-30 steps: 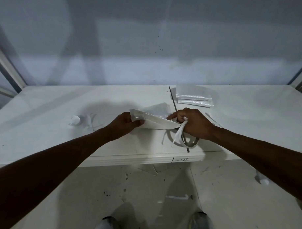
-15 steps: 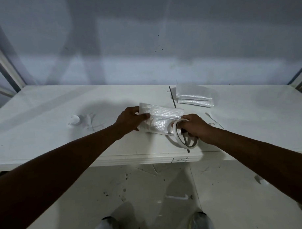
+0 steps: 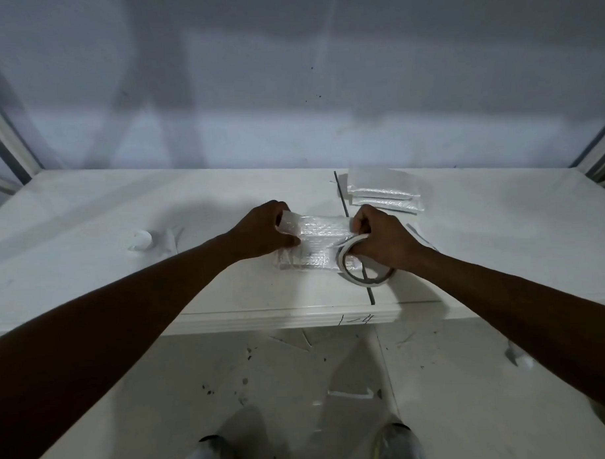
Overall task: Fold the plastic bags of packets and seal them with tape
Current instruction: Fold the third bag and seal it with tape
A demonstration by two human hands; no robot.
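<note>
Hands on folded packet-filled plastic bag, tape roll alongside.

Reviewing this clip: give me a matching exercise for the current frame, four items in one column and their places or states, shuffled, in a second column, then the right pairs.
Column 1
1. plastic bag of packets
2. tape roll
3. stack of bags
4. small white cap-like object

Column 2
A. lying alone on the left part of the table
B. gripped at both ends, by the left hand and the right hand
C. resting untouched at the far right of the work area
D. hanging from the right hand at the bag's right end

Pairs: 1-B, 2-D, 3-C, 4-A
</note>
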